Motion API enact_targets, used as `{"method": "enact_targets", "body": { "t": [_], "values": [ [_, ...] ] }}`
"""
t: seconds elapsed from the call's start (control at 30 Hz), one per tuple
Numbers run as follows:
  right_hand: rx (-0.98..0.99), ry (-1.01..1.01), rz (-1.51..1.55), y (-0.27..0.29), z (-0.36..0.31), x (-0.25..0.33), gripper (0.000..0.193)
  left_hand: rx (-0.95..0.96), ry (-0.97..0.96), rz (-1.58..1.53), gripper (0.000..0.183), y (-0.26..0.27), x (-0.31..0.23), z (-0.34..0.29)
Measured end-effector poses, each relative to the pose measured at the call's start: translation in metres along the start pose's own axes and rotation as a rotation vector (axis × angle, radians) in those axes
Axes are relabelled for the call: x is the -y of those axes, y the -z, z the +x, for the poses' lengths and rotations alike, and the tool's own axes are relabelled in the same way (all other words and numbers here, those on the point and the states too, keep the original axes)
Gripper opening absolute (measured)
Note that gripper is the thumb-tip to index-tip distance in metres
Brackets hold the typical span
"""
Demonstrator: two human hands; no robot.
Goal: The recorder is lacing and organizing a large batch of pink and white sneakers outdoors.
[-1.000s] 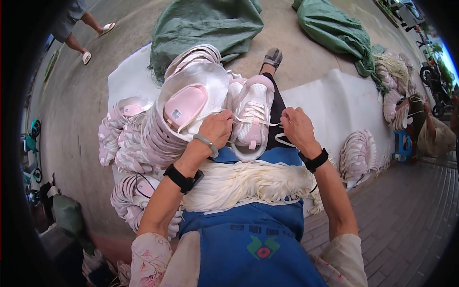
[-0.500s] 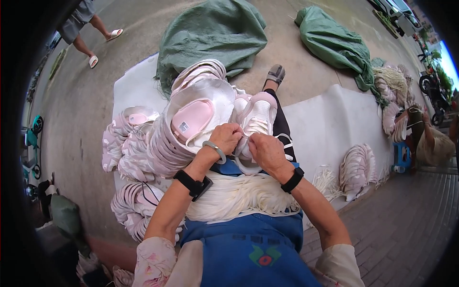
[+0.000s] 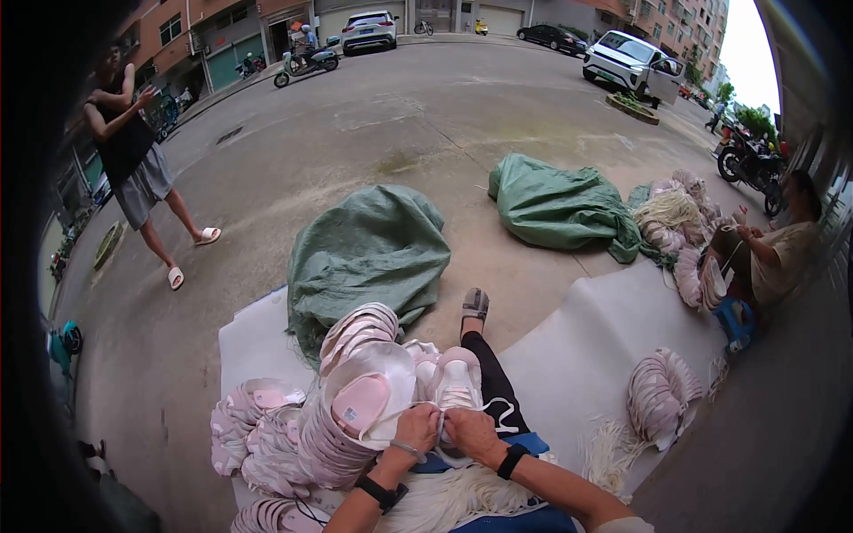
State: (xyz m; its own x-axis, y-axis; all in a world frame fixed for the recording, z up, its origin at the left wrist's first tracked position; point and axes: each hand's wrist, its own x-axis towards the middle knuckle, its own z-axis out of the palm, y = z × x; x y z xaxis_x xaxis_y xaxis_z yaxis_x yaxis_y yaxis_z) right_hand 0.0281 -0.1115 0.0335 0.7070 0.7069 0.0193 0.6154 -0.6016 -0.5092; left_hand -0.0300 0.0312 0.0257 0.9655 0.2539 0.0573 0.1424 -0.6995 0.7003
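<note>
A pink and white sneaker upper [image 3: 458,371] rests toe outward on my lap, its tongue end toward me. My left hand [image 3: 416,428] pinches a white shoelace at the shoe's left side; a bracelet and a black band circle that wrist. Close beside it, my right hand [image 3: 474,435] has its fingers closed on lace at the right side, and a loose white lace end [image 3: 506,414] curls out past it. The fingertips partly hide the eyelets. To the left leans a stack of nested shoe uppers [image 3: 333,440] with a pink insole [image 3: 361,401]. A bundle of cream laces [image 3: 453,496] covers my lap.
More stacked uppers [image 3: 659,396] and loose laces [image 3: 613,453] lie on a white sheet [image 3: 569,355] at right. Two green sacks [image 3: 369,258] [image 3: 560,202] stand ahead. A seated person [image 3: 777,253] works at far right; another person [image 3: 133,142] stands at left. Vehicles are beyond.
My view has tilted up, bringing the street, vehicles and standing person into the picture. Both hands stay at the shoe's laces, now lower in the picture.
</note>
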Motion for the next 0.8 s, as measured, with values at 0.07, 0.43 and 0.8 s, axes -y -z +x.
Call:
{"method": "enact_targets", "body": {
  "t": [0.07, 0.43, 0.8],
  "values": [
    [-0.048, -0.001, 0.081, 0.001, 0.0, -0.007, 0.016, 0.042, 0.002, -0.022, 0.021, -0.003, -0.002, 0.006],
    [-0.003, -0.046, 0.019, 0.002, 0.004, 0.009, 0.017, 0.072, 0.153, 0.016, 0.022, -0.006, -0.002, -0.001],
    [-0.008, 0.229, -0.126, 0.01, -0.001, 0.002, 0.015, 0.124, 0.144, -0.075, 0.031, -0.027, 0.004, -0.012]
  ]
}}
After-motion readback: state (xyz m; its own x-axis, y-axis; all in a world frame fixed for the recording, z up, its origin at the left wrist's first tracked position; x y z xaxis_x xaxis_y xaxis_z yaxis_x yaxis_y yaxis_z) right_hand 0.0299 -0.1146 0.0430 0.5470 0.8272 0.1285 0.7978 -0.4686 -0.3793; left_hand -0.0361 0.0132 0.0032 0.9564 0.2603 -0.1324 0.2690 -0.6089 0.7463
